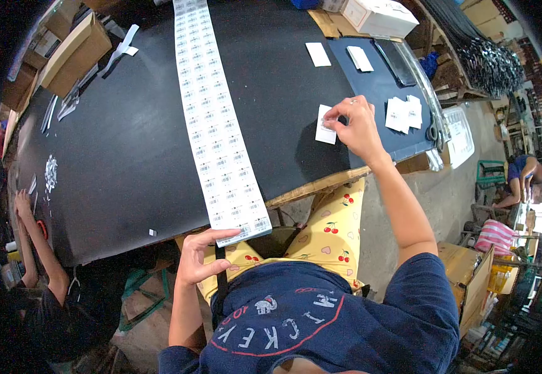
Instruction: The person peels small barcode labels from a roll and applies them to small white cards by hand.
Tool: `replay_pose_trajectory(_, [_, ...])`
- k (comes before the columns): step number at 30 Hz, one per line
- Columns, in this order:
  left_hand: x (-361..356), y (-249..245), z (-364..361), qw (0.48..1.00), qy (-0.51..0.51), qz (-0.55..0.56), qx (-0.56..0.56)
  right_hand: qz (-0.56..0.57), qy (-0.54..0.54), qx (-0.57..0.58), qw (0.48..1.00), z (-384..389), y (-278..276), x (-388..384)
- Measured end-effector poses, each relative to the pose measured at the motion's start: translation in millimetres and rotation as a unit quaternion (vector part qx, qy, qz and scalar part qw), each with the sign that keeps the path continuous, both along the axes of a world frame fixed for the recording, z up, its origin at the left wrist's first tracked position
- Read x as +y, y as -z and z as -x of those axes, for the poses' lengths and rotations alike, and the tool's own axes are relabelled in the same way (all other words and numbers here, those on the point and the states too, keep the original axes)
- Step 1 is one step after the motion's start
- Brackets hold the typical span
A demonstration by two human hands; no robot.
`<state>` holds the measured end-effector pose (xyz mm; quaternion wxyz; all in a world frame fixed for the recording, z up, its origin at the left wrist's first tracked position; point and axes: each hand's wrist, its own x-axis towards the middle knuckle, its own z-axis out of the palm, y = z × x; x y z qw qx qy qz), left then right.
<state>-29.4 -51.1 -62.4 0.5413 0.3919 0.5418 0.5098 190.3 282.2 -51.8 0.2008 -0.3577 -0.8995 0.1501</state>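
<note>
A long strip of barcode labels (212,118) runs down the black table (271,81), its near end over the table's front edge. My left hand (201,257) is at that end, index finger lying on the last labels, thumb apart below. My right hand (353,124) is over a small white card (325,133) on the table, thumb and fingers pinched together at its upper part. Whatever lies between those fingertips is too small to make out. Another white card (318,54) lies farther back.
Stacks of white cards (398,115) and scissors (433,134) are on the right. A white box (380,17) stands at the back right. Cardboard boxes (76,53) and paper scraps (51,174) are on the left. A co-worker's hands (24,204) rest at the table's left edge.
</note>
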Motion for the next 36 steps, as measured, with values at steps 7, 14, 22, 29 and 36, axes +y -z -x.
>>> replay_pose_trajectory(7, [-1.2,0.7,-0.5,1.000,0.000,0.004,-0.015,-0.031,0.024,0.027,0.999,-0.6,2.3,-5.5])
replay_pose_trajectory(14, [0.1,-2.3,-3.7,1.000,-0.003,-0.022,0.000,-0.034,0.043,0.034,0.998,-2.4,1.4,-13.2])
replay_pose_trajectory(22, [-0.4,-0.3,-2.1,1.000,0.001,-0.009,-0.004,-0.124,-0.138,-0.148,0.971,-27.7,-16.3,-3.7])
replay_pose_trajectory(29, [0.4,-3.9,-5.0,1.000,-0.018,-0.010,-0.009,-0.163,-0.302,-0.285,0.895,-34.3,-6.5,26.2])
replay_pose_trajectory(36, [0.5,-5.9,-4.6,1.000,-0.023,0.005,0.010,-0.136,-0.283,-0.297,0.902,-36.4,2.8,26.9])
